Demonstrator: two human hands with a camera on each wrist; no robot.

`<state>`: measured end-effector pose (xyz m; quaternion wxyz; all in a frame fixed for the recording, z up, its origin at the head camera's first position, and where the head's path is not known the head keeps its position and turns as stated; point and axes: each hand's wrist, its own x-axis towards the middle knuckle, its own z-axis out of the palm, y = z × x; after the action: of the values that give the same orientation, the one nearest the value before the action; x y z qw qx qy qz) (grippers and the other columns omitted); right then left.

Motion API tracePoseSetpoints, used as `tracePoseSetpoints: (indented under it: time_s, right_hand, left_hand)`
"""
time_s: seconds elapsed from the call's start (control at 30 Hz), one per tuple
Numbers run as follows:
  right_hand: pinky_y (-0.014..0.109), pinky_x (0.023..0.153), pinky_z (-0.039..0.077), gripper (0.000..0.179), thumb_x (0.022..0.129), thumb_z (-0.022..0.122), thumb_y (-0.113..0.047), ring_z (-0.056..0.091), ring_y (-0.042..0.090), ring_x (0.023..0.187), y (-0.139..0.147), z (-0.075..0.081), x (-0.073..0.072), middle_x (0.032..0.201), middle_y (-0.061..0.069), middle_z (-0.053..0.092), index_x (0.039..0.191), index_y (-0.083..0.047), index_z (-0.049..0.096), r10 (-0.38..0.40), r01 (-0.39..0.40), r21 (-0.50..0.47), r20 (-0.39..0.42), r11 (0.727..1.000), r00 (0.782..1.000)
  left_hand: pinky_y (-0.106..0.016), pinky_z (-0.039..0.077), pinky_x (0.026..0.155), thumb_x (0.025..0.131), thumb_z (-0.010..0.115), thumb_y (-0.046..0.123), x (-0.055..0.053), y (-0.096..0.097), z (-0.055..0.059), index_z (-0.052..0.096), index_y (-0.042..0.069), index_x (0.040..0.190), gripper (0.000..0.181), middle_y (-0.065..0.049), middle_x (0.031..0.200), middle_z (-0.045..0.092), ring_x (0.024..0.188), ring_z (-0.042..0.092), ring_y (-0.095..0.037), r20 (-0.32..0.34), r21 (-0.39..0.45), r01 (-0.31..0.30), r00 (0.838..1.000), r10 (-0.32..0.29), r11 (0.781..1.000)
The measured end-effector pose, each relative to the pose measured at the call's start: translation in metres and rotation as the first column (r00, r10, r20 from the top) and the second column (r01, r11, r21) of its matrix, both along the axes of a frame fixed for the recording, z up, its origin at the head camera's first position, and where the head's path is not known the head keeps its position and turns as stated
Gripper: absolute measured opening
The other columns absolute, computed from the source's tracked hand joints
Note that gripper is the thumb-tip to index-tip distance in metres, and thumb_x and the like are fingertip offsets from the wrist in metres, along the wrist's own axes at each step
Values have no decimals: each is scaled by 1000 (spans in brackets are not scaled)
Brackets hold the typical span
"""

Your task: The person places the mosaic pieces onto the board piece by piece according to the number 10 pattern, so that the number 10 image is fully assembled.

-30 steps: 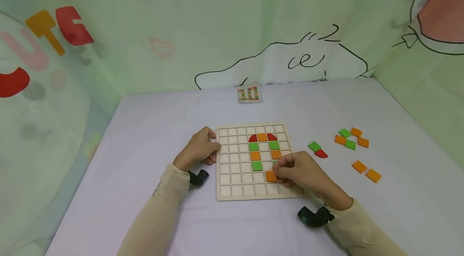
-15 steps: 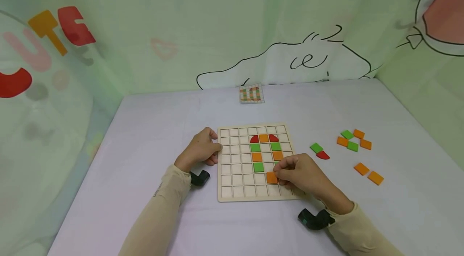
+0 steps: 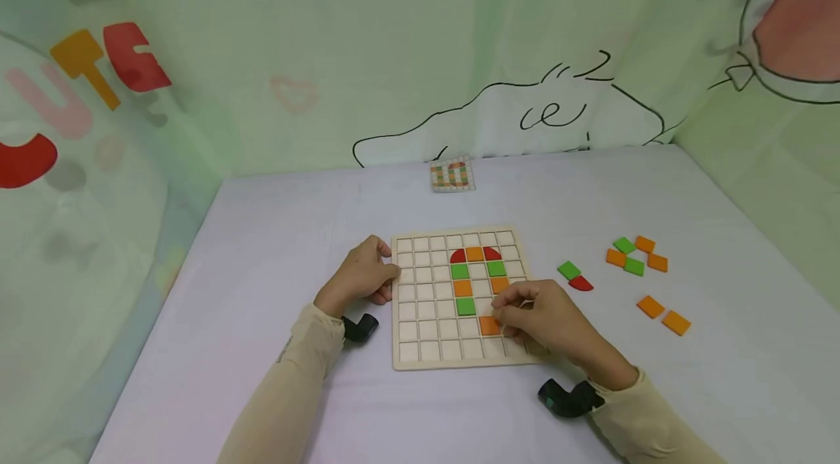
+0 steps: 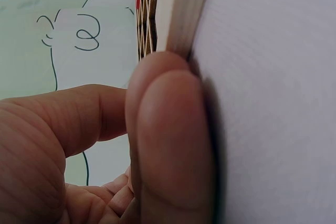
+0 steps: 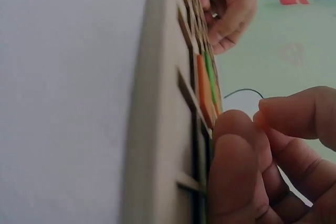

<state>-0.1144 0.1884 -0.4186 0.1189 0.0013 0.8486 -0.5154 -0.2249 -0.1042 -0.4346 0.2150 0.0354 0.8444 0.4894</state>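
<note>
In the head view my left hand (image 3: pixel 361 269) holds the left edge of a wooden grid board (image 3: pixel 407 362), thumb at the rim. Its curled fingers (image 4: pixel 173 129) sit against the board's side in the left wrist view. My right hand (image 3: pixel 547 318) is over the lower right of the board, thumb and forefinger pinching the right edge of an orange square tile (image 3: pixel 488 325) in a lower row. Above it, orange tiles (image 3: pixel 462 288), green tiles (image 3: pixel 466 306) and red rounded corner pieces (image 3: pixel 457 256) stand in two columns joined at the top. The right hand hides several cells.
Right of the board lie a green tile (image 3: pixel 569 270) touching a red piece (image 3: pixel 581 283), a cluster of green and orange tiles (image 3: pixel 634 265), and two orange tiles (image 3: pixel 650 306). A patterned card (image 3: pixel 451 175) lies at the table's back edge. Printed curtains surround the table.
The whole head view shifts slightly. Both hands keep nearly the same places, the right one still at the orange tile, and it now covers the green tile just above.
</note>
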Motion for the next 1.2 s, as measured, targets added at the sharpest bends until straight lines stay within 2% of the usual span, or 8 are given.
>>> tracePoseSetpoints:
  time_s: [0.1,0.23,0.4,0.53,0.77,1.03,1.2]
  right_hand:
    - [27,54,55,15,95,73,-12,61,21,67,11,4,-2,78,8,67,105,0,73,-30,31,24,-23,999,999]
    - [27,52,52,22,97,72,-16,59,20,66,40,12,-6,82,8,67,111,1,72,-98,105,122,-62,987,993]
    - [27,51,47,28,97,72,-21,58,18,62,83,14,-8,80,5,65,114,0,70,-167,195,302,-117,933,979]
    - [28,53,43,35,94,73,-27,55,19,63,102,7,-9,73,3,58,114,1,69,-189,216,397,-105,892,976]
    - [30,58,40,48,90,78,-40,51,22,75,109,-1,-8,80,5,56,113,0,68,-214,214,445,-51,870,976]
    - [30,56,39,34,90,78,-30,51,23,73,100,-7,-10,76,4,55,104,0,70,-234,249,441,-89,862,968]
    - [31,60,41,38,91,75,-32,53,26,79,100,-5,-11,82,8,58,107,1,69,-238,239,449,-60,861,969]
  left_hand:
    - [-28,58,45,96,64,4,0,-1,-1,48,1,124,32,-15,74,65,49,63,-17,-1,2,3,1000,-3,1000]
    - [-28,59,46,96,64,5,-1,-1,-1,48,1,123,32,-15,74,65,49,64,-17,-2,9,8,1000,-8,1000]
    - [-28,58,45,96,64,4,0,-2,0,48,1,123,32,-16,75,64,49,64,-18,-2,10,6,1000,-6,1000]
    - [-28,58,45,96,64,5,0,-2,-2,48,1,123,31,-16,75,64,50,64,-18,-5,13,10,1000,-10,1000]
    - [-29,58,45,96,65,5,2,-1,-2,47,1,123,32,-16,74,65,49,63,-18,-2,21,11,1000,-11,1000]
    - [-28,58,45,96,64,4,2,-1,0,48,1,122,31,-15,73,64,49,63,-17,-15,13,13,1000,-13,1000]
    - [-28,58,45,96,63,4,1,-1,0,47,1,122,31,-15,73,64,49,63,-17,-10,16,16,1000,-15,1000]
